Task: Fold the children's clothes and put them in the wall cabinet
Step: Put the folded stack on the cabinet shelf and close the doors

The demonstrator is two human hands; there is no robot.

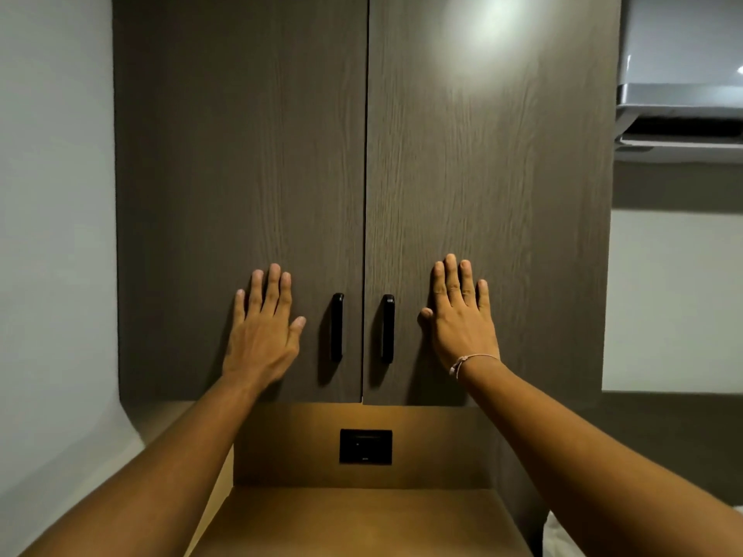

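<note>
The wall cabinet (pixel 241 134) fills the upper middle of the view, dark brown wood grain, both doors shut. Two black vertical handles sit near the centre seam: the left handle (pixel 337 327) and the right handle (pixel 387 328). My left hand (pixel 263 327) lies flat on the left door, fingers spread, just left of its handle. My right hand (pixel 462 315) lies flat on the right door, just right of its handle, with a thin string bracelet at the wrist. Neither hand holds anything. No clothes are in view.
Below the cabinet is a lit wooden niche with a black wall socket (pixel 365 446) on its back panel and a wooden counter (pixel 362 520). A white wall stands to the left. An air conditioner (pixel 683 94) hangs at the upper right.
</note>
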